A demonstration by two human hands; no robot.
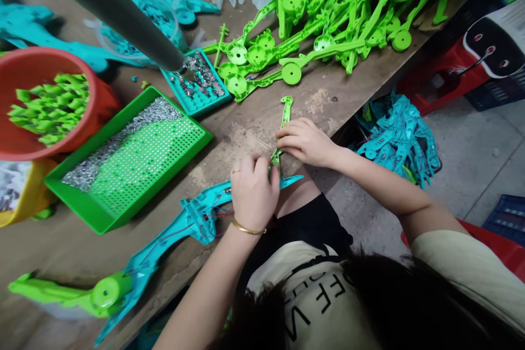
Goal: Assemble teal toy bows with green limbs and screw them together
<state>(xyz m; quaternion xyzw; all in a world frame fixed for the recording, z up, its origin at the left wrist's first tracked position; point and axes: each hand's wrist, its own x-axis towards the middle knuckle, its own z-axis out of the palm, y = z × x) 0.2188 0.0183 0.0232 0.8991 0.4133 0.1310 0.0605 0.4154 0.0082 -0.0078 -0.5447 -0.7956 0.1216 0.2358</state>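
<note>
Black letters on the cream shirt [311, 295], upside down, partly hidden: "FE", "V"

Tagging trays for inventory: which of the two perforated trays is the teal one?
The smaller teal perforated tray, holding metal bits under the grey pole. The larger bright green perforated tray lies nearer the person's hands.

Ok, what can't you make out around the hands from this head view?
- Left hand: its fingertips and grip point on the green strip are hidden behind the knuckles.
- Teal part: wire ends run under the left hand.
- Green tray: small metal pieces too tiny to identify.
- Right hand: covers the strip's middle.
</note>
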